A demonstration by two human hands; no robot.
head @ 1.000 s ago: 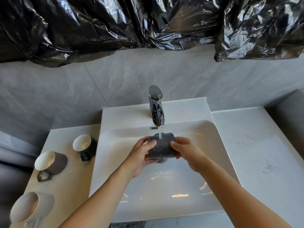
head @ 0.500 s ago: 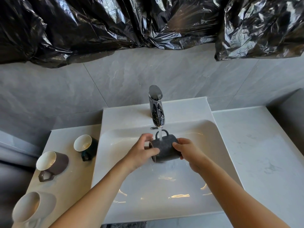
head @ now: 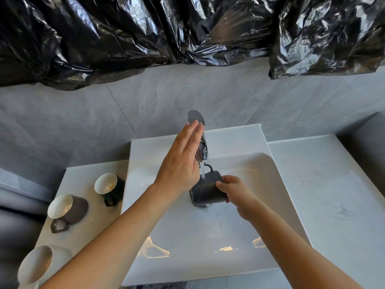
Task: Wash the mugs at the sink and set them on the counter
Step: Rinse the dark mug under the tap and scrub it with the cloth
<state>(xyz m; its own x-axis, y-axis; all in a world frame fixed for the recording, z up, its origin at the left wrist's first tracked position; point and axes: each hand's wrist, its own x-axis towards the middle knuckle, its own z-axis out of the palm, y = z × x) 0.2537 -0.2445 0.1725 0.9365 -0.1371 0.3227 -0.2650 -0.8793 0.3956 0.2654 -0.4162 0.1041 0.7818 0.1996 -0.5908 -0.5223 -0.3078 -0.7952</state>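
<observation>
Backdrop: grey tiled wall [head: 145,105] with crinkled black plastic sheeting [head: 125,32] across the top of the frame.
Sink [head: 281,195]: white basin, centre frame; water runs from the chrome faucet [head: 198,130].
Dark mug [head: 205,189]: on its side under the stream, handle toward the wall.
Right hand [head: 234,191]: fingers curled round the mug's base end.
Left hand [head: 181,163]: fingers straight, tips at the faucet lever.
Counter [head: 87,217], lower left: three mugs on their sides, a green mug [head: 112,187], a brown mug [head: 70,209] and a pale mug [head: 41,265].

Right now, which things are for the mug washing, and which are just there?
For the job: dark mug, tap, sink, left hand, right hand, three mugs waiting on the counter.
Just there: black plastic sheeting, grey wall tiles.
</observation>
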